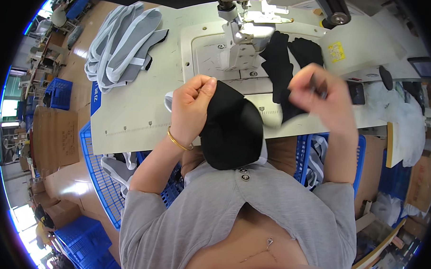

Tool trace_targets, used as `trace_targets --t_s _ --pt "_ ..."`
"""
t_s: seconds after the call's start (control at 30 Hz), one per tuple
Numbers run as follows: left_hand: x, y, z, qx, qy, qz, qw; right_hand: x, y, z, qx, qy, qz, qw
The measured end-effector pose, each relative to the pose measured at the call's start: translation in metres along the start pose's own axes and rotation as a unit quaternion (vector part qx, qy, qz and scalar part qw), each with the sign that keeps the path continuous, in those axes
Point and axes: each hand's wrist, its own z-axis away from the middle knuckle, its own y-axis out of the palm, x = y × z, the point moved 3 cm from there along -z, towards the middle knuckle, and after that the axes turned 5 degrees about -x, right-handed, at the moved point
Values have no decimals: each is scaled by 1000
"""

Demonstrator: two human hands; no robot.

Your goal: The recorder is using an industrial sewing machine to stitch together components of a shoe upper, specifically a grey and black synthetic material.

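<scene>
My left hand (192,105) pinches the upper edge of a black fabric piece (232,137), which hangs in front of my body with its lower edge curved. A bit of white fabric (168,101) shows behind that hand. My right hand (321,98), smeared by motion, is raised to the right, apart from the piece. Its fingers are closed around a small dark tool (317,88) whose kind is too blurred to name. Black fabric pieces (277,65) lie on the table behind and beside the right hand. The sewing machine (240,45) stands beyond both hands.
Grey and white fabric pieces (123,46) are heaped on the table (145,99) at the far left. Blue baskets holding fabric, one at the left (100,178) and one at the right (301,159), stand below the front edge. A dark phone-like object (356,93) lies at the right.
</scene>
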Motion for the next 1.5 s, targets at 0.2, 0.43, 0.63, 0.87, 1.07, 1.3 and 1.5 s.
trace_targets --t_s 0.2,0.43,0.63,0.87,1.07,1.3,1.5 --pt "-10 9 12 18 -67 114 991 -20 79 -7 -13 27 -22 999" --pt "-9 7 16 30 -49 154 986 -33 86 -14 -85 0 -36 996" --pt "-10 8 16 26 -1 60 998 -32 86 -14 -92 -9 -22 995" --pt "-14 8 17 39 -25 90 995 -30 80 -9 -84 4 -23 996" --pt "-13 8 17 42 -17 94 995 -31 79 -10 -90 -10 -22 996" --pt "-11 7 18 31 -14 99 994 -27 76 -10 -76 12 -22 997" --pt "-12 4 17 21 -2 101 995 -38 71 3 -125 -82 32 988"
